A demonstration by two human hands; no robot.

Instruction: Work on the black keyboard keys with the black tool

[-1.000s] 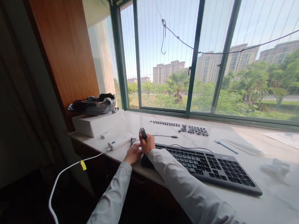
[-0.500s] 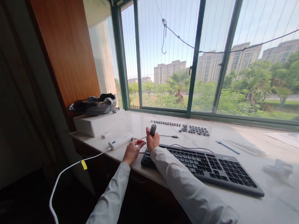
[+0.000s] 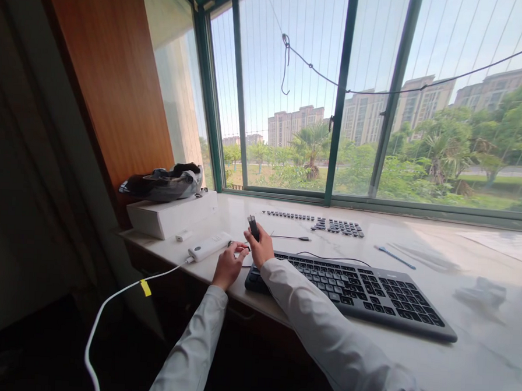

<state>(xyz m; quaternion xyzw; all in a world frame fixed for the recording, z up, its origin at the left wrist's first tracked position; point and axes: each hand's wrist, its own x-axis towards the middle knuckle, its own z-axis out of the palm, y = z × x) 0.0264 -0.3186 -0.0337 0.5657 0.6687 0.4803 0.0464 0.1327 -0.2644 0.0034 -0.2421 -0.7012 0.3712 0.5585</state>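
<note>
My left hand point(image 3: 230, 265) is closed in a pinch at the keyboard's left end. Between its fingertips is a small dark piece point(image 3: 246, 249), too small to name surely. Just right of it, my right hand point(image 3: 262, 248) is wrapped round a short black stick-shaped tool point(image 3: 253, 226) with a greyish upper end; its lower end is hidden. Both hands are close together above the left edge of the black keyboard point(image 3: 411, 327). Grey keycaps sit on its left part, while many places on the right look bare. Loose keycaps point(image 3: 345, 228) lie in rows behind it.
A white power strip point(image 3: 208, 246) with a white cord lies left of my hands. Behind are a cable plug point(image 3: 303, 238) and a white box point(image 3: 167, 217) bearing a dark visored item. A blue stick point(image 3: 396, 258) and a crumpled clear bag point(image 3: 483, 293) lie right.
My right hand has shifted slightly left, tilting the black tool's top to the left. My left hand stays almost in place, its fingers still pinched.
</note>
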